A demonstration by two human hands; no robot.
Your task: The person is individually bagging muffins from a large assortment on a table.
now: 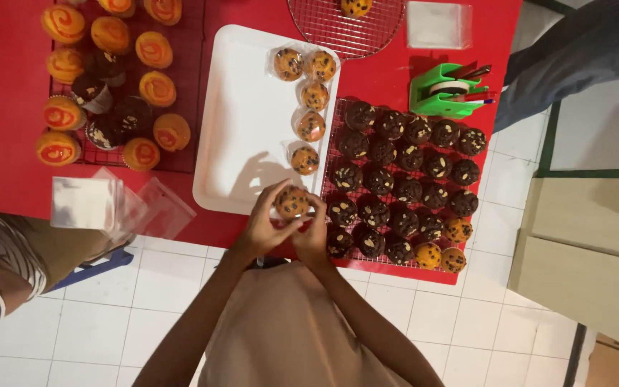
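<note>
Orange chip muffin (291, 201) sits pinched between both hands, left hand (263, 228) cupping from its left, right hand (314, 236) closing from below-right, just over the white tray's (241, 122) near edge, beside the dark muffins (402, 179).
</note>
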